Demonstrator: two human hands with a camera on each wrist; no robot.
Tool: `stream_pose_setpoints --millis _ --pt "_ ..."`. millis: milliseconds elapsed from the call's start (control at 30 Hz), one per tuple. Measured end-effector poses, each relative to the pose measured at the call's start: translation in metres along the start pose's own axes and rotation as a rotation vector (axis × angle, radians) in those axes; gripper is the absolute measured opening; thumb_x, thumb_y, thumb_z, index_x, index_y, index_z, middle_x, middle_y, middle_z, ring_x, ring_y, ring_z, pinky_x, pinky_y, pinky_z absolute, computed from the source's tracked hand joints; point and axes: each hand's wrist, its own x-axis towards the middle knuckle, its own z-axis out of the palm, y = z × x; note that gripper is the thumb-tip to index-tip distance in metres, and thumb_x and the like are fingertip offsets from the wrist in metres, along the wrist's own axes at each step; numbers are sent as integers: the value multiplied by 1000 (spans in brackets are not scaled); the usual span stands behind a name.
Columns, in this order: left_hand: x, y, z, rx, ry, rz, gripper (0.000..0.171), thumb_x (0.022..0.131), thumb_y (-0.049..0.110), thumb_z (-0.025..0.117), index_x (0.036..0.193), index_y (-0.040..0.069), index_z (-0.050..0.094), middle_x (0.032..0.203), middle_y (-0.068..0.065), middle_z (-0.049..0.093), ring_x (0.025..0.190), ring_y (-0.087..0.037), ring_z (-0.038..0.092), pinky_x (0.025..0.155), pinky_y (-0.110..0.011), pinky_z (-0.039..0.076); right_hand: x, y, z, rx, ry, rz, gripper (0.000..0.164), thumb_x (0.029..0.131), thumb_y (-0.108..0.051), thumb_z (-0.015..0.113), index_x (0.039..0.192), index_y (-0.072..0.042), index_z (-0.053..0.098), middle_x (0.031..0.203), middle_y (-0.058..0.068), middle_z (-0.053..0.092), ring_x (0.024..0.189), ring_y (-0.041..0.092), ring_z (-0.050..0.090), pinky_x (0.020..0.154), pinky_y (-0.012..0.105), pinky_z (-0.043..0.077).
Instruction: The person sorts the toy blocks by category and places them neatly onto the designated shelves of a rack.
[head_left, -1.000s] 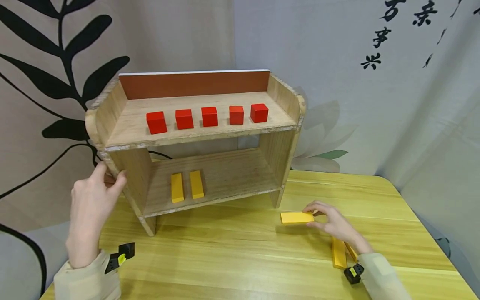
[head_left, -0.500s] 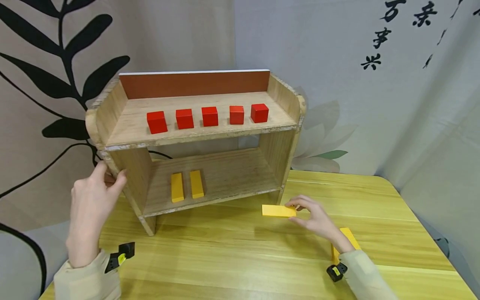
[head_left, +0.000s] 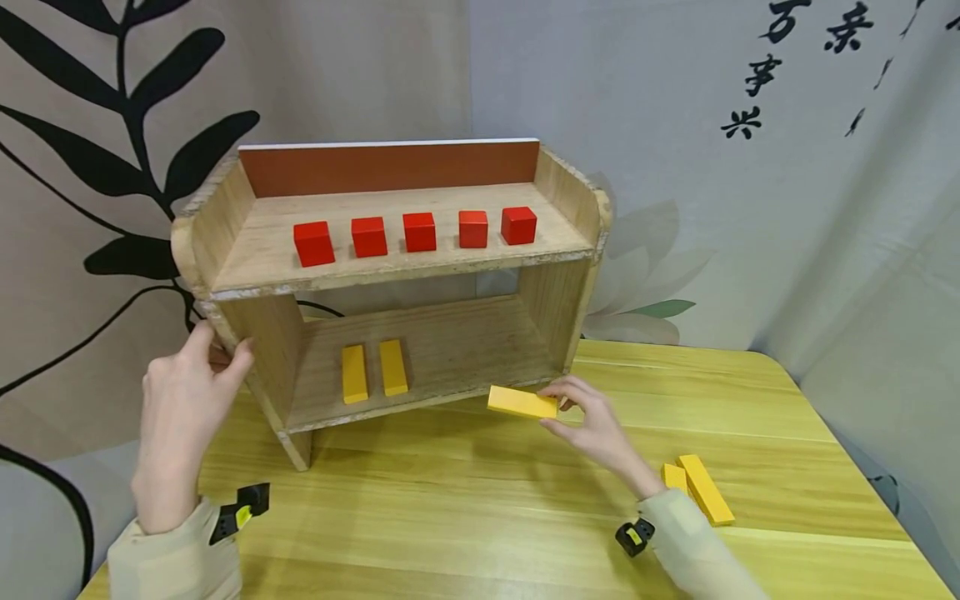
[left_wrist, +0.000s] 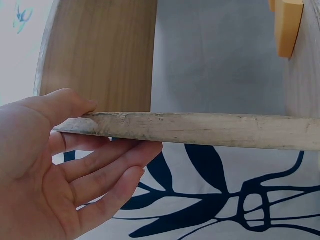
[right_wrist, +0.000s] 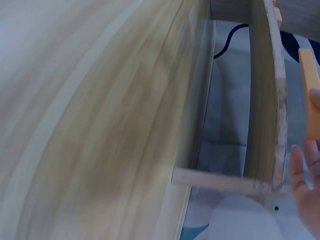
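My left hand (head_left: 191, 400) grips the left side panel of a small wooden shelf (head_left: 420, 275). In the left wrist view the thumb lies on one side of the panel's edge (left_wrist: 200, 128) and the fingers on the other. A yellow block (head_left: 522, 402), long and flat, is pinched by its right end between the thumb and fingers of my right hand (head_left: 588, 421). It hangs in front of the lower board near its right end. Two similar yellow blocks (head_left: 393, 367) stand side by side on that lower board. Several red cubes (head_left: 419, 232) form a row on the upper board.
Two more yellow blocks (head_left: 705, 490) lie on the wooden table (head_left: 450, 517), beside my right forearm. Printed curtains (head_left: 675, 167) hang behind and to the right of the table. The shelf's right leg reaches down close to my right hand.
My right hand has carried the yellow block left and toward the shelf, its left end now tilted up slightly. The left hand stays on the panel. Both table blocks have come into fuller view.
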Motion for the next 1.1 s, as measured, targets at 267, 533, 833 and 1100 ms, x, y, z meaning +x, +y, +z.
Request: stream_pose_setpoints --millis 267,533,833,1100 --pt "0 -1 0 0 -3 -5 21 91 19 57 92 -2 55 80 -27 66 56 -41 58 45 -31 34 12 -11 17 19 57 -1 33 73 -4 79 104 -9 68 102 5 66 79 13 56 68 27 49" --pt "0 -1 -1 3 -15 -10 22 91 20 57 92 -2 55 80 -27 66 56 -39 58 45 -30 34 19 -20 31 38 91 61 35 71 -2 79 103 -9 69 99 4 66 81 16 56 70 33 51" --pt "0 -1 0 6 -9 -14 21 91 20 57 91 -1 55 81 -27 67 59 -42 58 46 -33 35 25 -25 47 44 119 131 34 71 -4 80 103 -9 69 98 3 65 83 14 57 70 26 49" --pt "-1 1 -1 0 -10 -5 21 91 20 56 91 -1 55 80 -26 67 59 -42 59 46 -33 36 30 -31 59 47 126 174 31 73 -7 79 103 -8 69 98 5 64 82 16 57 68 27 49"
